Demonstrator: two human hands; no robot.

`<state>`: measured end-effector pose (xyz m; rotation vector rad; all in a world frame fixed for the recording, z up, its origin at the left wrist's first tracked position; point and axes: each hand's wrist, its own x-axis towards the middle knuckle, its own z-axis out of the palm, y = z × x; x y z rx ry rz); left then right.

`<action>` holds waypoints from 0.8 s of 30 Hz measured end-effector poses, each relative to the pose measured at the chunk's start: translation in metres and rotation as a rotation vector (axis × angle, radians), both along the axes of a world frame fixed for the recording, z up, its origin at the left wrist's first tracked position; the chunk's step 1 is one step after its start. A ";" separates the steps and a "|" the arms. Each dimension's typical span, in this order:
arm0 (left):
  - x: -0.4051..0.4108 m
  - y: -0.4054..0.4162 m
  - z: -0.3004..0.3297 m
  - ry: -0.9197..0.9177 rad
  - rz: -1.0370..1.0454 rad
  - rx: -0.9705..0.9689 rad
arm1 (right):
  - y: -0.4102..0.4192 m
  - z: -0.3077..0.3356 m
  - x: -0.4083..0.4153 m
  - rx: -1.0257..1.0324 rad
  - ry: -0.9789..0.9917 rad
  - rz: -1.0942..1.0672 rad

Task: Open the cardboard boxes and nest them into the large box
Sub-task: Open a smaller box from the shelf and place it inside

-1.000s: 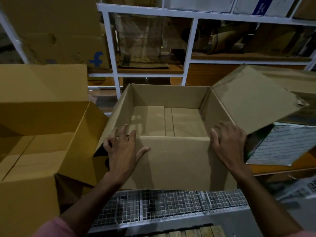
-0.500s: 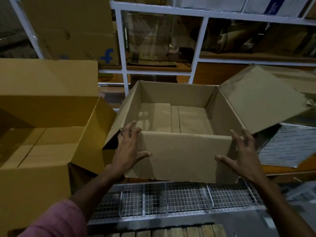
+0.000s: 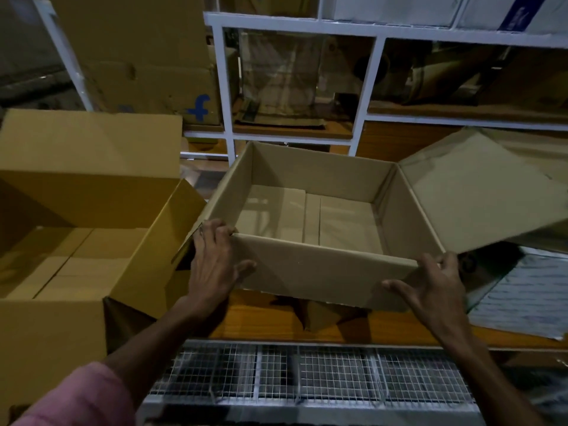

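Observation:
An open brown cardboard box (image 3: 319,272) is held tilted above the wooden shelf, its right flap spread outward. My left hand (image 3: 215,259) grips its near-left corner, fingers over the rim. My right hand (image 3: 430,287) grips its near-right corner. A larger yellow-brown cardboard box (image 3: 76,216) stands open at the left, its flaps up, and its right flap almost touches the held box. The inside of the held box holds nothing.
A wooden shelf board (image 3: 270,318) lies under the held box, with a wire mesh panel (image 3: 307,376) below it. A patterned flat packet (image 3: 522,296) lies at the right. White shelving (image 3: 224,87) with more cartons stands behind.
Both hands slid from the front wall to the near corners and took hold. The brown box has risen off the shelf and shows the board beneath it.

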<state>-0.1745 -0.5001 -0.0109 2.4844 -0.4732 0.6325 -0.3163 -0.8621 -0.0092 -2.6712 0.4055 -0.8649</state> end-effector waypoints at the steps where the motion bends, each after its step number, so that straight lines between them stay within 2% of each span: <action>1: -0.001 0.004 0.006 -0.024 -0.002 0.004 | 0.003 0.004 -0.001 0.008 -0.013 0.007; 8: -0.007 0.054 0.062 -0.244 -0.022 -0.001 | 0.048 0.043 -0.001 0.002 -0.145 0.053; 17: 0.018 0.153 0.129 -0.372 -0.014 -0.037 | 0.153 0.105 0.013 -0.028 -0.296 0.012; 24: 0.030 0.291 0.150 -0.449 -0.013 -0.037 | 0.297 0.114 0.024 -0.046 -0.350 -0.039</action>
